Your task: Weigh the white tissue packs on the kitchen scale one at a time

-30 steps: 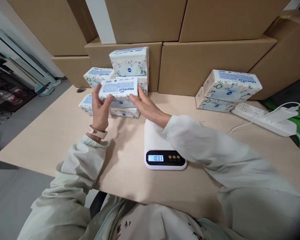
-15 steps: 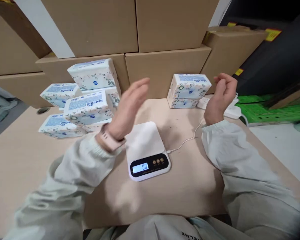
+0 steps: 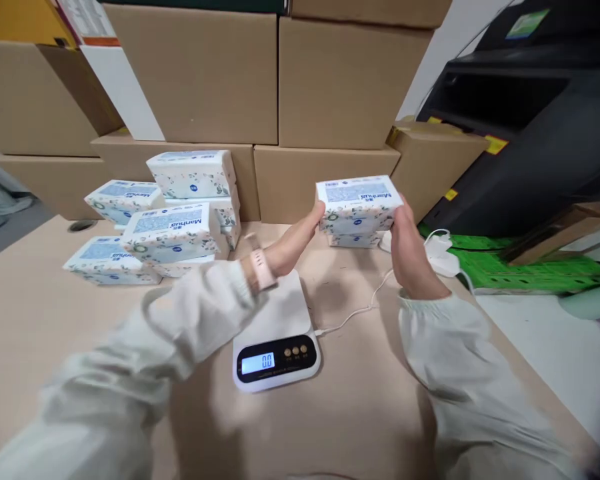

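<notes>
Between my two hands is a white tissue pack with blue "Manhua" print and a floral edge. My left hand presses its left end, and my right hand grips its right end. Just below it, another tissue pack shows in part; whether the two touch I cannot tell. Beneath my left forearm, a white kitchen scale has a lit display reading 0.0, and its platform is partly covered by my wrist. More tissue packs are stacked to the left.
Cardboard boxes line the back of the table. A white cable runs from the scale toward a white power strip at the right. Green crates and a dark machine stand beyond the right edge.
Both hands have moved from open air onto the upper right-hand tissue pack and closed on its ends. The view has shifted, showing more of the boxes at the back.
</notes>
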`<state>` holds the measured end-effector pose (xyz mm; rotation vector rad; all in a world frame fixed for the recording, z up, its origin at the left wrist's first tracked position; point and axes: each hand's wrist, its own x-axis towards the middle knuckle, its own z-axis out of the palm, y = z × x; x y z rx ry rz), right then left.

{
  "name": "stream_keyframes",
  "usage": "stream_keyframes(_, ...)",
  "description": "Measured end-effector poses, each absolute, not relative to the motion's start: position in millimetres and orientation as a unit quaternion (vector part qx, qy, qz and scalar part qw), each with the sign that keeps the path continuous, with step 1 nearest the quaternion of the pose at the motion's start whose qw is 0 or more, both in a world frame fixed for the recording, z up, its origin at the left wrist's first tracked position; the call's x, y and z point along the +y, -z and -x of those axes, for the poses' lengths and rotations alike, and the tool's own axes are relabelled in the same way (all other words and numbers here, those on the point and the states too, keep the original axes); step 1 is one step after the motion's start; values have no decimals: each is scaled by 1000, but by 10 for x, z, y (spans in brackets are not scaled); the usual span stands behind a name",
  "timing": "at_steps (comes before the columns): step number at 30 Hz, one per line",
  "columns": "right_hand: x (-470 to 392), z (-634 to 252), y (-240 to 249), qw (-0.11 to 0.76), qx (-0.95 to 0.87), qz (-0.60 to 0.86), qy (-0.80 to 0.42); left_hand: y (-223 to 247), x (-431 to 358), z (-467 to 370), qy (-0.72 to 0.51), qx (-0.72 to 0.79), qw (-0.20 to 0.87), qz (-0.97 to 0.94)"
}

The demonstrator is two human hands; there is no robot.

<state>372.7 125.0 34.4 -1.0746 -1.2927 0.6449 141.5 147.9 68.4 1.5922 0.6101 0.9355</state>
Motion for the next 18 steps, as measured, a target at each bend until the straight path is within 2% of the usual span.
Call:
stream_keyframes(4,506,-3238,-536,540,-667,408,-312,-907,475,-556,-407,310,556,-655)
stream_keyframes(8,41,-2913,-402,440,-746,337,-370,-875,-271,-81,-405,413,525,-624)
stream_keyframes(11,-58,-2830,-189,405,-759,319,-396,-675,-493,24,-411,426,536,-602)
stream_keyframes(18,-65,-2745,134,389,-747,335,-423,-279,-524,86,-413,423,574,-566)
